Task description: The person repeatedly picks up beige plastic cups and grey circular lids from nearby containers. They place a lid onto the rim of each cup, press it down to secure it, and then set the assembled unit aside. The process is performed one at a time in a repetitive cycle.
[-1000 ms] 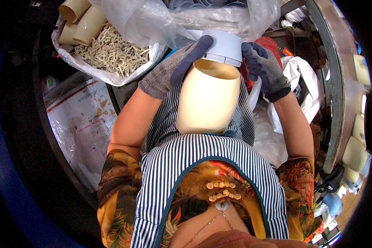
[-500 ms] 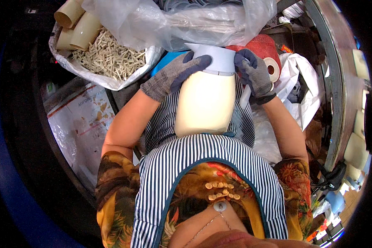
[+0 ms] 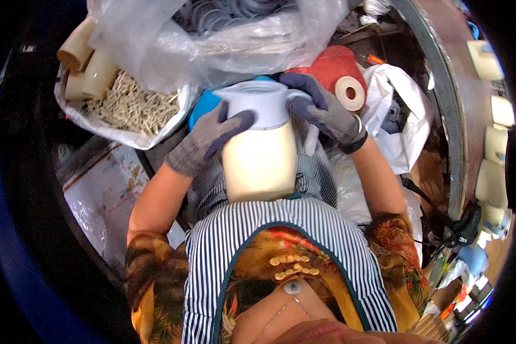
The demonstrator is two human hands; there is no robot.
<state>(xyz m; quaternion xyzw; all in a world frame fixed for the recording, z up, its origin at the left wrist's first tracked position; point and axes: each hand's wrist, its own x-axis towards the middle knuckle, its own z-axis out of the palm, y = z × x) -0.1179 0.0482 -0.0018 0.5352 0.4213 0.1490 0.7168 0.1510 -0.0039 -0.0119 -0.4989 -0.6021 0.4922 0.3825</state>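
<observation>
A cream-coloured jug (image 3: 259, 163) rests upright in my lap against the striped apron (image 3: 289, 213). Its pale blue-grey collar (image 3: 262, 106) has a spout pointing left and a short handle stub on the right. My left hand (image 3: 209, 137), in a grey glove with dark fingertips, grips the left side where collar and body meet. On the other side my right hand (image 3: 329, 112), gloved alike, closes round the collar by the handle stub. Some of its fingers are hidden behind the collar.
At the far left a white sack (image 3: 120, 137) holds small beige pieces (image 3: 135, 106) and cream cylinders (image 3: 102, 71). Clear plastic (image 3: 241, 49) with grey rings lies ahead. To the right are a red bundle (image 3: 332, 66), a tape roll (image 3: 350, 93), a white bag (image 3: 404, 143) and a metal-edged bench (image 3: 450, 109).
The jug has tilted so its collar's top rim now shows. My right hand has shifted its fingers over the far side of the collar's handle stub. The whole view has also shifted.
</observation>
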